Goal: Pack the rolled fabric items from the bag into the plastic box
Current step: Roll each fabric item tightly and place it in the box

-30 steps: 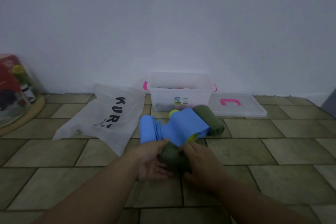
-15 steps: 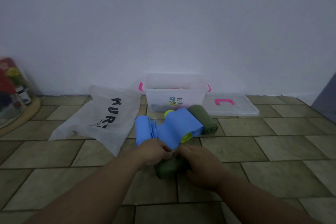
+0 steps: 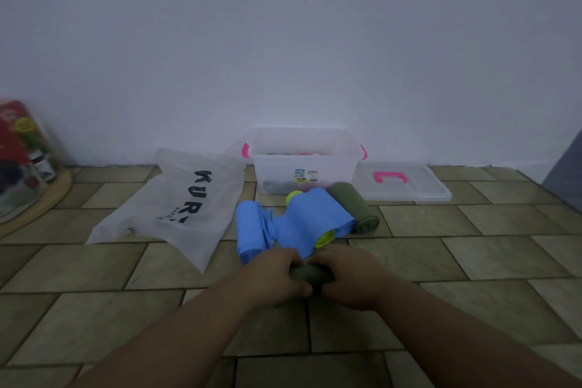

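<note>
One white bag (image 3: pixel 176 205) lies flat on the tiled floor (image 3: pixel 472 261) at left. Beside it lie two blue rolls (image 3: pixel 250 230), one part unrolled, a yellow-green roll (image 3: pixel 324 238) and one green roll (image 3: pixel 354 208). Behind stands one clear box (image 3: pixel 304 167), its lid (image 3: pixel 406 181) to the right. Left hand (image 3: pixel 275 276) and right hand (image 3: pixel 354 280) both clasp a second green roll (image 3: pixel 310 272).

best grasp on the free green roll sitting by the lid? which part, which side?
Take the green roll around its middle, coming from above with fingers spanning its width. It lies flat on the floor tiles, a cylinder with its long axis running toward the plastic box. Its right flank is open; the blue fabric crowds its left, so bias the approach rightward, probably.
</note>
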